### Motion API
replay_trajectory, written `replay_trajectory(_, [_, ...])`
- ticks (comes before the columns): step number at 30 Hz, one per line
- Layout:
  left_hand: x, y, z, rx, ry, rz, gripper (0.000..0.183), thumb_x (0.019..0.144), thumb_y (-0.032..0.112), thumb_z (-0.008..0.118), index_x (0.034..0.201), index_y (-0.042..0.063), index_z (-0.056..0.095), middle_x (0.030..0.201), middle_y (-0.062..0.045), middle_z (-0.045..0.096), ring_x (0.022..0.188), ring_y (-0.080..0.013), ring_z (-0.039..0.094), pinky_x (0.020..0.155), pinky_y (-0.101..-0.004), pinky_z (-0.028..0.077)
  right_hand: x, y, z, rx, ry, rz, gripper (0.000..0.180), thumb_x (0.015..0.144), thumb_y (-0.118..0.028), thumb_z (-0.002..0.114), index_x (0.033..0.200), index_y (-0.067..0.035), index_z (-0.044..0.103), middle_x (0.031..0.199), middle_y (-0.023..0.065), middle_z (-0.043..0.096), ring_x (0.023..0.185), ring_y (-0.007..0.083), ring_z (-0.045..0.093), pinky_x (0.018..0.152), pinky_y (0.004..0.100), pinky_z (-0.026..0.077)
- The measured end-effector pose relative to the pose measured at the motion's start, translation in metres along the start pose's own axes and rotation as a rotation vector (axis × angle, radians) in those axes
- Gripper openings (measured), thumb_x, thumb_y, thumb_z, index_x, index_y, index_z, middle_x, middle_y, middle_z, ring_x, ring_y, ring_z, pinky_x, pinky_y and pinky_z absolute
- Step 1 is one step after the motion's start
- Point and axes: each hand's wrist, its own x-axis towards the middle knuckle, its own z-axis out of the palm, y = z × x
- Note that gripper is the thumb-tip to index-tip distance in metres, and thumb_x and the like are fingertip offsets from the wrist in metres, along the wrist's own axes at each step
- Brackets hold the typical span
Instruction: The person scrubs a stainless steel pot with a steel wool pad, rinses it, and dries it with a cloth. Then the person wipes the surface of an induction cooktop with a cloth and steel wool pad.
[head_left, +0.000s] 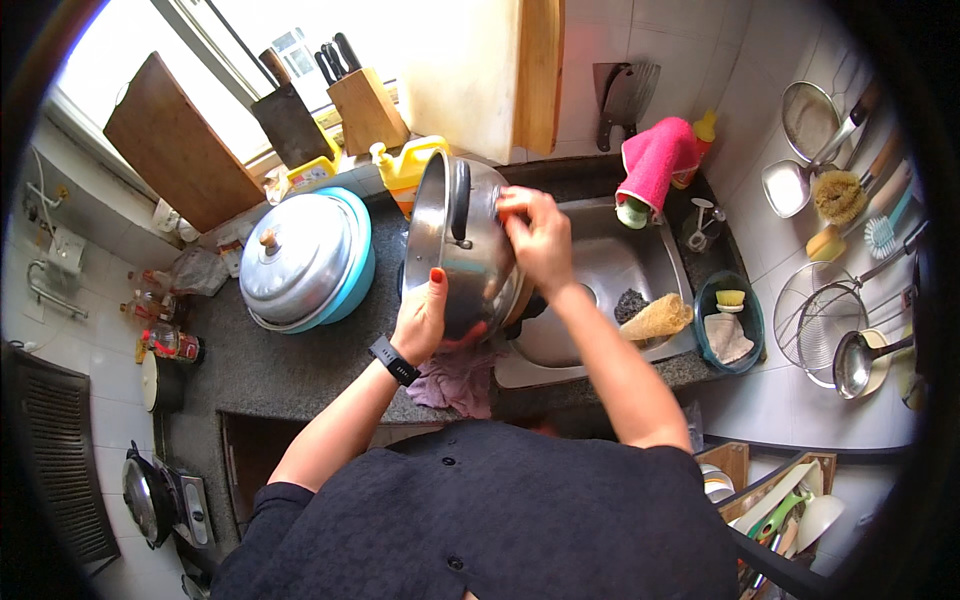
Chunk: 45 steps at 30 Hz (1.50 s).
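Observation:
A stainless steel pot (469, 277) is tipped on its side above the counter and the sink's left edge, its open mouth facing left. One dark loop handle (460, 201) shows at its upper side. My left hand (421, 319) grips the pot near its rim, thumb on the outer wall. Against the pot's side, nearer the base, are the bent fingers of my right hand (538, 236); they are blurred, and whether they hold something cannot be made out. Below the pot a purple cloth (454, 382) lies at the counter's front edge.
In the steel sink (600, 259) lie a dark scouring pad (630, 304) and a loofah (657, 317). A blue basin (352, 281) with a metal lid (296, 255) stands left. A yellow jug (412, 165) stands behind the pot; a pink cloth (656, 161) hangs behind the sink.

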Motion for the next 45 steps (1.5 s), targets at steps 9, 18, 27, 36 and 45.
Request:
replay_trajectory(9, [0.002, -0.012, 0.005, -0.053, -0.021, 0.039, 0.061, 0.105, 0.043, 0.028, 0.105, -0.006, 0.065, 0.094, -0.012, 0.069, 0.085, -0.0156, 0.064, 0.079, -0.0283, 0.049, -0.059, 0.052, -0.049, 0.415, 0.147, 0.516, 0.013, 0.084, 0.001, 0.067, 0.095, -0.003, 0.064, 0.097, 0.0041, 0.066, 0.089, 0.0110, 0.060, 0.081, 0.0256, 0.048])
replay_trajectory(18, [-0.011, -0.012, 0.000, -0.072, -0.012, 0.000, 0.052, 0.103, 0.041, 0.040, 0.089, -0.003, 0.063, 0.078, 0.003, 0.058, 0.074, -0.0053, 0.048, 0.065, -0.0224, 0.041, -0.004, 0.193, -0.141, -0.532, 0.124, 0.168, 0.052, 0.084, -0.017, 0.065, 0.131, -0.008, 0.045, 0.121, 0.0221, 0.054, 0.115, 0.0425, 0.051, 0.096, 0.0456, 0.043])
replay_trajectory(27, [-0.007, 0.006, 0.010, -0.026, -0.038, 0.016, 0.049, 0.103, 0.037, 0.043, 0.072, 0.000, 0.051, 0.060, 0.005, 0.036, 0.060, -0.0057, 0.032, 0.050, -0.0269, 0.028, -0.079, 0.243, -0.140, 0.277, 0.164, 0.959, 0.039, 0.083, 0.001, 0.059, 0.122, -0.005, 0.062, 0.108, 0.0095, 0.069, 0.093, 0.0180, 0.066, 0.082, 0.0316, 0.052])
replay_trajectory(36, [-0.007, 0.012, 0.000, -0.019, -0.057, 0.008, 0.044, 0.102, 0.033, 0.047, 0.074, 0.000, 0.052, 0.061, 0.005, 0.038, 0.059, -0.0051, 0.033, 0.050, -0.0260, 0.027, -0.016, 0.215, -0.157, -0.719, -0.012, 0.508, 0.040, 0.085, -0.012, 0.051, 0.125, -0.013, 0.055, 0.100, 0.0232, 0.066, 0.099, 0.0425, 0.060, 0.085, 0.0499, 0.047])
replay_trajectory(45, [-0.014, 0.010, 0.001, -0.050, -0.050, 0.019, 0.046, 0.103, 0.034, 0.046, 0.070, 0.002, 0.048, 0.061, 0.005, 0.035, 0.059, -0.0057, 0.030, 0.051, -0.0268, 0.025, -0.048, 0.198, -0.127, 0.323, 0.173, 0.920, 0.029, 0.093, -0.009, 0.059, 0.122, -0.006, 0.063, 0.113, -0.0009, 0.065, 0.104, 0.0130, 0.058, 0.091, 0.0277, 0.044])
